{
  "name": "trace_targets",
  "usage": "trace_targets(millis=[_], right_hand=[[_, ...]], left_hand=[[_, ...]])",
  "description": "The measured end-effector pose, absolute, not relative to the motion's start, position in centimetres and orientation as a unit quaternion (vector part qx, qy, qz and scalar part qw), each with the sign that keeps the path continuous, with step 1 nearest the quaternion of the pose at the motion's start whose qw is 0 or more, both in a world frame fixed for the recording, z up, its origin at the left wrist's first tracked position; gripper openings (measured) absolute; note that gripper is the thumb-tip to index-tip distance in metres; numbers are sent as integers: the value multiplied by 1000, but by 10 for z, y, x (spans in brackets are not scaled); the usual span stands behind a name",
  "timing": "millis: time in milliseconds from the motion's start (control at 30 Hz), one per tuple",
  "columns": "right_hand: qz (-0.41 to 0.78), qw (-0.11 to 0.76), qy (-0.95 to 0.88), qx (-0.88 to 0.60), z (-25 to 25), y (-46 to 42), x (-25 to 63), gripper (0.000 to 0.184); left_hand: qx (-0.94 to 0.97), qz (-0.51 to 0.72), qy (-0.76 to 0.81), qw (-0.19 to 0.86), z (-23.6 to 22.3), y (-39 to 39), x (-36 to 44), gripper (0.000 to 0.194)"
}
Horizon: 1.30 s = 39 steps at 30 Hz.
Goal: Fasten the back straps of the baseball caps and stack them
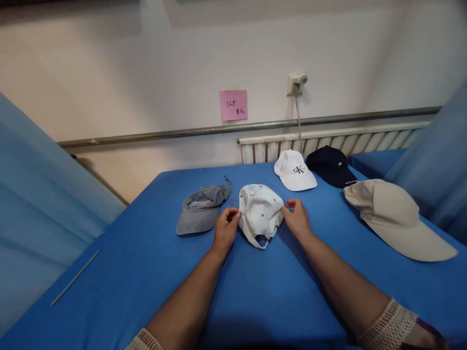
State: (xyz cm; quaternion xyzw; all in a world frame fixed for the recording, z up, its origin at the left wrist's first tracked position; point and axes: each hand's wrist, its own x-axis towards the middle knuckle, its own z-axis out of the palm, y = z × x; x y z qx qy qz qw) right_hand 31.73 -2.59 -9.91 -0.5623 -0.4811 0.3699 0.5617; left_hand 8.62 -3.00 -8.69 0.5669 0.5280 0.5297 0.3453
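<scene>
Between my two hands is a pale, whitish baseball cap (265,209), its back strap and opening turned toward me. My left hand (226,228) pinches the cap's left edge between thumb and fingers. On the opposite edge, my right hand (297,218) grips it the same way. The cap's brim is hidden from this angle. Just left of my left hand lies a grey cap (204,209) with lettering on its front, its brim pointing toward me.
Behind stand a white cap (294,170) with black letters and a dark navy cap (330,165). A beige long-brimmed cap (397,218) lies at the right. A thin stick (75,277) rests on the blue-covered table (146,272) at left. Blue curtains (36,194) hang at both sides.
</scene>
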Motion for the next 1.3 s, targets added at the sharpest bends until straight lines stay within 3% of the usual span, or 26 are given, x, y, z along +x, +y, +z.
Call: trace_targets(millis=[67,133,267,433,567,700,900,1067,1300], right_hand=[[239,573,-511,-594,-91,-32,314,31],[198,547,-578,-573,-83,-39,308,31],[176,493,-669,-528,-82,-43,304,13],[188,516,-594,-588,-96,-26,320,19],[239,475,-606,-591,-101,-22,324,20],[247,452,-646,-564,-97,-28,317,18],[230,463,-667,-537,-92,-31,316,20],[244,464,-662,-535,-97,-28,317,21],[243,453,-660,-548,-101,-29,315,22]], left_hand=[[576,525,518,353,-86,-34,89,19],[591,515,507,358,-85,-38,92,18],[590,514,499,372,-83,-41,95,18],[503,553,499,438,-75,-30,80,20],[479,521,527,469,-76,-23,71,23],[541,521,551,363,-77,-28,75,25],[699,463,523,158,-71,-39,83,11],[747,364,548,93,-75,-37,84,31],[756,219,615,48,-87,-35,84,20]])
